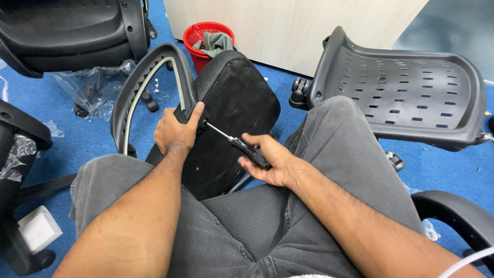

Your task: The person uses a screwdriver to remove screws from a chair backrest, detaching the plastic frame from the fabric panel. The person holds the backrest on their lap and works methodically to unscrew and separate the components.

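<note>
Blue carpet (437,170) spreads under scattered chair parts. Between the knees stands a black seat cushion (231,118), gripped at its edge by the left hand (175,135). Closed around a screwdriver (242,146), the right hand (267,160) sets its tip apparently against a screw near the thumb.

Blue carpet floor (437,164); pale wood panel (293,25); red basket (201,38); perforated black seat shell (406,98).
</note>
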